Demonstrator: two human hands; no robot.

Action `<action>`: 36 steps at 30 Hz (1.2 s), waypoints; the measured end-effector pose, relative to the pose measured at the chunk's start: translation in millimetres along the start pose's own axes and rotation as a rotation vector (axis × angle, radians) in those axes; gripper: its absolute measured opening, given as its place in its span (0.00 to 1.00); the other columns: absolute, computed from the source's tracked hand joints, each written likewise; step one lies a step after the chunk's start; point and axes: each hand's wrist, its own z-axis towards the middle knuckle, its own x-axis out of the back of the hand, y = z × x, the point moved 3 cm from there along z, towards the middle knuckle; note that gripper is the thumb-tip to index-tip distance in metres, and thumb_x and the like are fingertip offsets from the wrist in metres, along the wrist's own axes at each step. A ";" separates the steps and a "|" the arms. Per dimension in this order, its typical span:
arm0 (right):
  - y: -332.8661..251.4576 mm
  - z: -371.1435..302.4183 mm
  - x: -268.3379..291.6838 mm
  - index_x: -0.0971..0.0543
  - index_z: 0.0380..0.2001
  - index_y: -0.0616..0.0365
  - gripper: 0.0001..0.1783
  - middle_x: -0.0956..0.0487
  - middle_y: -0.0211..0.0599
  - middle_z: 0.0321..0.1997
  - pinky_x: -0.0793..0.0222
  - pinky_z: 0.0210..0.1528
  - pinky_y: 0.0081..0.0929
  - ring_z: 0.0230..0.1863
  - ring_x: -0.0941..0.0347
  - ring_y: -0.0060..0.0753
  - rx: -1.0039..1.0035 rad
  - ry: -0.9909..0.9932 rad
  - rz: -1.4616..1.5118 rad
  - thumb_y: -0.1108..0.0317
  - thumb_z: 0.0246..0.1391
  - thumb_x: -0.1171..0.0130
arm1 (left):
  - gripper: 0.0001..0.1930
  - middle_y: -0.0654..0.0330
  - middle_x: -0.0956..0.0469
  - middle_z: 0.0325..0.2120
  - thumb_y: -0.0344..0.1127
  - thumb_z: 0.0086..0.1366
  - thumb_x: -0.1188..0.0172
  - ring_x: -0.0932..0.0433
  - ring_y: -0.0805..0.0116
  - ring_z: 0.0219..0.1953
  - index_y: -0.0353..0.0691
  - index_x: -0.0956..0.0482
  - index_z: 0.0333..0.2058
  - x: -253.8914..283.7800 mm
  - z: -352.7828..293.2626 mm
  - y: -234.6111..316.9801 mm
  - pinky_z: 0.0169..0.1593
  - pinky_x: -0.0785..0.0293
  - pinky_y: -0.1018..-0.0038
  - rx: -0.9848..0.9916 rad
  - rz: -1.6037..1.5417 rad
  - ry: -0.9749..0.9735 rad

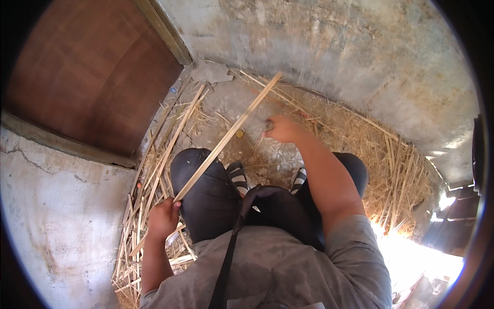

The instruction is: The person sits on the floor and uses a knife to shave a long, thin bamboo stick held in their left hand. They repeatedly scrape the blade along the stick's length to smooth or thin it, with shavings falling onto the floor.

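My left hand (163,219) is closed on the lower end of a long, pale, flat wooden strip (229,135), perhaps split bamboo. The strip slants up and to the right across my left knee, and its far end points toward the back wall. Ahead of my right knee, my right hand (283,129) is closed, fingers pinched together, well to the right of the strip. Something thin and brownish shows at its fingertips, too small and blurred to name. Both my knees are bent, with striped sandals (238,177) on the floor between them.
Several loose strips (177,131) lie along the left side, below a brown door panel (92,77). Straw-like shavings (355,149) are heaped at the right against the stained wall (350,46). A small yellowish round thing (240,133) rests on the floor.
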 end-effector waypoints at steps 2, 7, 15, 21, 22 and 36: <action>27.6 7.0 6.5 0.20 0.56 0.58 0.31 0.19 0.52 0.54 0.29 0.60 0.45 0.57 0.24 0.55 -0.102 0.126 0.057 0.53 0.50 0.32 | 0.16 0.40 0.25 0.21 0.39 0.71 0.43 0.24 0.34 0.28 0.34 0.27 0.28 4.4 4.3 0.1 0.31 0.30 0.50 0.018 -0.045 -0.028; -12.7 -12.8 5.0 0.20 0.55 0.59 0.33 0.21 0.53 0.58 0.30 0.62 0.43 0.60 0.26 0.55 0.080 -0.025 -0.079 0.51 0.49 0.32 | 0.19 0.45 0.23 0.21 0.44 0.74 0.45 0.21 0.46 0.26 0.32 0.24 0.31 8.7 9.0 -6.4 0.33 0.29 0.57 0.094 -0.237 -0.191; 19.3 4.2 -10.5 0.19 0.53 0.59 0.31 0.20 0.56 0.54 0.28 0.59 0.45 0.58 0.24 0.57 0.016 0.061 -0.045 0.51 0.49 0.31 | 0.19 0.44 0.22 0.23 0.45 0.75 0.46 0.21 0.49 0.28 0.32 0.22 0.34 9.3 10.4 -8.6 0.36 0.28 0.60 0.100 -0.180 -0.222; 9.2 -0.9 -3.2 0.19 0.52 0.59 0.30 0.20 0.54 0.55 0.28 0.59 0.46 0.57 0.24 0.56 0.030 0.038 -0.100 0.54 0.48 0.31 | 0.18 0.44 0.22 0.23 0.45 0.74 0.45 0.21 0.44 0.28 0.33 0.22 0.34 12.1 12.7 -9.5 0.35 0.28 0.57 0.041 -0.163 -0.200; -7.5 -6.7 -7.1 0.19 0.53 0.59 0.30 0.20 0.53 0.55 0.28 0.60 0.45 0.57 0.24 0.55 0.099 -0.001 -0.143 0.54 0.48 0.31 | 0.18 0.44 0.22 0.23 0.45 0.74 0.45 0.21 0.43 0.28 0.33 0.22 0.34 11.6 12.5 -8.5 0.35 0.28 0.56 0.041 -0.175 -0.195; -20.2 -25.8 27.2 0.17 0.46 0.56 0.23 0.17 0.51 0.46 0.26 0.53 0.47 0.50 0.22 0.57 0.119 0.069 -0.141 0.56 0.48 0.31 | 0.15 0.47 0.19 0.27 0.47 0.72 0.44 0.19 0.40 0.30 0.40 0.21 0.37 -4.8 -7.4 29.6 0.32 0.25 0.49 0.121 0.151 0.136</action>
